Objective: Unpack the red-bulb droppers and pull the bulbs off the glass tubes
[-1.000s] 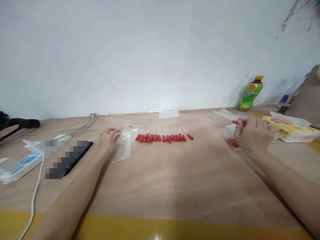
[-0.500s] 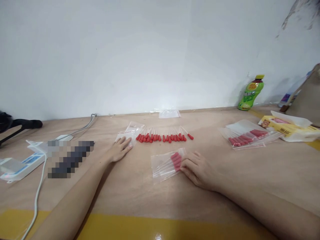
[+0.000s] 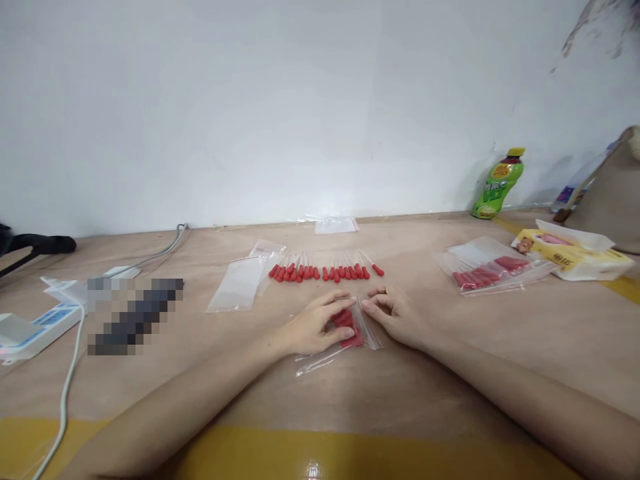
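A clear zip bag (image 3: pixel 320 361) with red-bulbed droppers (image 3: pixel 345 321) in it lies on the table before me. My left hand (image 3: pixel 317 325) grips the bag from above, its thumb and fingers on either side of the red bulbs. Thumb and index finger of my right hand (image 3: pixel 395 317) are bent together at the bag's upper right edge, and seem to pinch it. Beyond my hands, several loose droppers (image 3: pixel 337 273) lie in a row, red bulbs towards me. Another zip bag (image 3: pixel 237 283), flat and with nothing red in it, lies left of the row.
On the right are filled bags of droppers (image 3: pixel 480 273), a tissue pack (image 3: pixel 575 257) and a green bottle (image 3: pixel 500 183). A power strip (image 3: pixel 47 327) with a white cable (image 3: pixel 70 387) lies left, near a blurred dark object (image 3: pixel 137 320). A white wall (image 3: pixel 300 120) stands behind.
My left hand has left the flat bag and come right onto the filled bag. My right hand has shifted slightly, at the filled bag's edge; that bag has turned a little.
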`<state>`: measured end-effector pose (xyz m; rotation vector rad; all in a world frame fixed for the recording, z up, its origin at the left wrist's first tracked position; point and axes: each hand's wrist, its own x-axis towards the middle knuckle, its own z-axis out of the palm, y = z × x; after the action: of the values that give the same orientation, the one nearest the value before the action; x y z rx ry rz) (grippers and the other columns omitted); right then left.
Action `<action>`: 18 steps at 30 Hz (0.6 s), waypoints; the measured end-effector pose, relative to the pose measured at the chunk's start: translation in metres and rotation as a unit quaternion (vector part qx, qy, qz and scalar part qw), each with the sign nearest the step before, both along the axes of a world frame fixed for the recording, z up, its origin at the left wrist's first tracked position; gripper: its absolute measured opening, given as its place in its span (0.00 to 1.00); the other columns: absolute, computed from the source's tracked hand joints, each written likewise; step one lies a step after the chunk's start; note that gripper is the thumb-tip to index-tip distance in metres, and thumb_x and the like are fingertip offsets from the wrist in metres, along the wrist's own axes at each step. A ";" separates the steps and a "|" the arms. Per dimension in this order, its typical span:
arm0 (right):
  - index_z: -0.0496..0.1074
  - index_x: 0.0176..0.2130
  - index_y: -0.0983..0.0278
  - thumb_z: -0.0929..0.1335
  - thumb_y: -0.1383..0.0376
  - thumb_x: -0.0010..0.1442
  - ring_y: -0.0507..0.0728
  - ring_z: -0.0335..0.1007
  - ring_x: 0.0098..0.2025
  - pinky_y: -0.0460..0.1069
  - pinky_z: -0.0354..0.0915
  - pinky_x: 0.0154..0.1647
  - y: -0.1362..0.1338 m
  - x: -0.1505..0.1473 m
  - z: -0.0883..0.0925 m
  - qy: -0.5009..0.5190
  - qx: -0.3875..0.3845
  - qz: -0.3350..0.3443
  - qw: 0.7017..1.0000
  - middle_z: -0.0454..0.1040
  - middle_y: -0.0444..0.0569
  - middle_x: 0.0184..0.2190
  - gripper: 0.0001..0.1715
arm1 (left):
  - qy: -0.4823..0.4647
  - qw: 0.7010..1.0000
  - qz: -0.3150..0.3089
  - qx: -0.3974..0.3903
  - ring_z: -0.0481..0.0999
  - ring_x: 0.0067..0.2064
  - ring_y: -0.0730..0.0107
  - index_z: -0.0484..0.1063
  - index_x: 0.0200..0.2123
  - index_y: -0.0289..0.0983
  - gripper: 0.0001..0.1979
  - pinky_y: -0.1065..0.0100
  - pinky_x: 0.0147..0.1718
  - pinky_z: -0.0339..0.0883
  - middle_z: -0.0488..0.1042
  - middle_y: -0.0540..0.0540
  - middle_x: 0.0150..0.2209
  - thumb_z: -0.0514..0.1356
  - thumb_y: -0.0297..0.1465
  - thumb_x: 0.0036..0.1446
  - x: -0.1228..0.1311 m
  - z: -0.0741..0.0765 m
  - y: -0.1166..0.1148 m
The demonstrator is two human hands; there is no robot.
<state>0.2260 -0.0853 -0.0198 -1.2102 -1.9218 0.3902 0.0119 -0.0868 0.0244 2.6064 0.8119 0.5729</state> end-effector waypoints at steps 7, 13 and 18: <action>0.73 0.32 0.60 0.63 0.69 0.55 0.55 0.63 0.46 0.54 0.59 0.50 0.005 -0.002 0.005 -0.003 -0.026 0.162 0.986 0.66 0.48 0.42 0.10 | -0.009 0.999 0.004 -0.033 0.56 0.59 0.62 0.54 0.58 0.43 0.26 0.58 0.57 0.53 0.55 0.43 0.59 0.54 0.35 0.57 -0.006 -0.008 0.007; 0.73 0.36 0.59 0.65 0.71 0.54 0.52 0.65 0.41 0.50 0.62 0.42 0.009 -0.003 0.000 0.001 0.088 0.199 0.976 0.69 0.47 0.37 0.11 | 0.005 1.000 0.007 -0.016 0.55 0.59 0.63 0.63 0.53 0.43 0.17 0.58 0.57 0.53 0.55 0.44 0.59 0.49 0.31 0.61 -0.007 -0.009 0.009; 0.73 0.32 0.58 0.67 0.68 0.54 0.52 0.63 0.33 0.50 0.56 0.37 0.007 -0.003 -0.002 -0.075 0.255 0.137 0.954 0.71 0.44 0.30 0.06 | 0.004 0.999 0.008 0.037 0.58 0.57 0.64 0.67 0.49 0.43 0.16 0.59 0.55 0.56 0.59 0.44 0.56 0.49 0.28 0.60 -0.003 -0.013 0.015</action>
<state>0.2230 -0.0783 -0.0215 -0.6524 -2.1508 -0.0675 0.0084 -0.0715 0.0113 2.6737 0.8304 0.6077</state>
